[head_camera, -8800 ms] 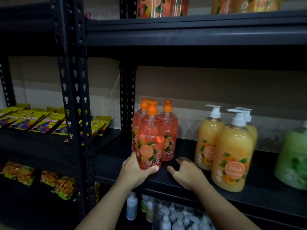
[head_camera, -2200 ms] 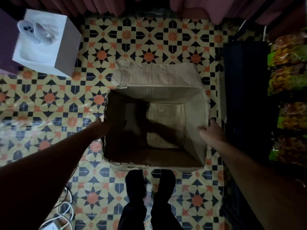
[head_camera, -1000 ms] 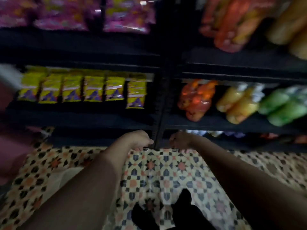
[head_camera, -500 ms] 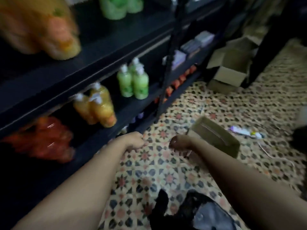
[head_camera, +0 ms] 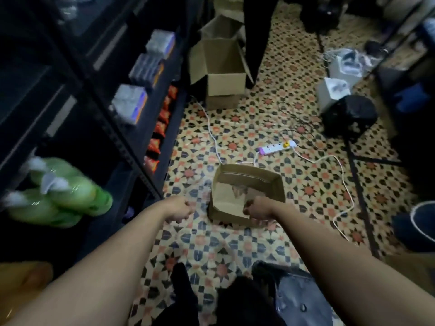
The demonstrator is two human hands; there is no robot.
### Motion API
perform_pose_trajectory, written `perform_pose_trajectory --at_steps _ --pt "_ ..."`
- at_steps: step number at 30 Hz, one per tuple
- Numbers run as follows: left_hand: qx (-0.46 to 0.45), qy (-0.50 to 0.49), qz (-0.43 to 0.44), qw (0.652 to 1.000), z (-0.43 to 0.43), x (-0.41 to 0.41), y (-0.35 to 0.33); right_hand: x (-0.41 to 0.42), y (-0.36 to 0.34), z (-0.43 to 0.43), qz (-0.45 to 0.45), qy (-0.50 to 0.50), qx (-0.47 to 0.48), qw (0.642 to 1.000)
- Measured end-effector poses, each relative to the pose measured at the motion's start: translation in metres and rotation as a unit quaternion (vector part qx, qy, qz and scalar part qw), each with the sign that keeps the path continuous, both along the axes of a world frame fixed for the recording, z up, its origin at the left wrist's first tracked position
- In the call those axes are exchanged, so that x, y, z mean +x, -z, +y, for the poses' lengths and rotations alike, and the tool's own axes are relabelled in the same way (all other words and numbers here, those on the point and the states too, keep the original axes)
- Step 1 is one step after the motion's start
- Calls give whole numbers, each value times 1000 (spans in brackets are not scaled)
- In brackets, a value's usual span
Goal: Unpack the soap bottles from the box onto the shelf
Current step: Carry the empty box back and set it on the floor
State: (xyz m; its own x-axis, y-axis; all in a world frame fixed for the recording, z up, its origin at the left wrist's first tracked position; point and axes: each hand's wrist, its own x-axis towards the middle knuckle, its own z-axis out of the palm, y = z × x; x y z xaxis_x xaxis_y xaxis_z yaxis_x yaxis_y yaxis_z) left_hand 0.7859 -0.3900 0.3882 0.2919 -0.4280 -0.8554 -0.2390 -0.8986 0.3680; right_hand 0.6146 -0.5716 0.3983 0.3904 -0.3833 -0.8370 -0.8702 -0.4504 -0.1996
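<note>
Two empty fists, left hand and right hand, fingers curled as before; box now nearer.

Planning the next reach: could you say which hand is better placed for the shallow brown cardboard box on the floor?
Likely the right hand: it overlaps the shallow brown cardboard box; the left hand sits beside it.
</note>
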Motion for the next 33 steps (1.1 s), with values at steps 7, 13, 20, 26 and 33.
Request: perform_pose_trajectory --at_steps 7,13,20,26,33 --pt "-7 148 -61 987 -96 20 19 -14 28 -72 25 68 12 997" --pt "19 174 -73 982 -173 18 66 -28 77 -143 27 47 -6 998" --pt "66 143 -70 985 -250 3 141 -43 163 -220 62 -6 40 997" --pt "79 53 -104 990 -276 12 253 -49 258 -267 38 44 5 998" --pt "75 -79 -210 972 -263 39 381 -58 373 -273 -38 185 -103 977"
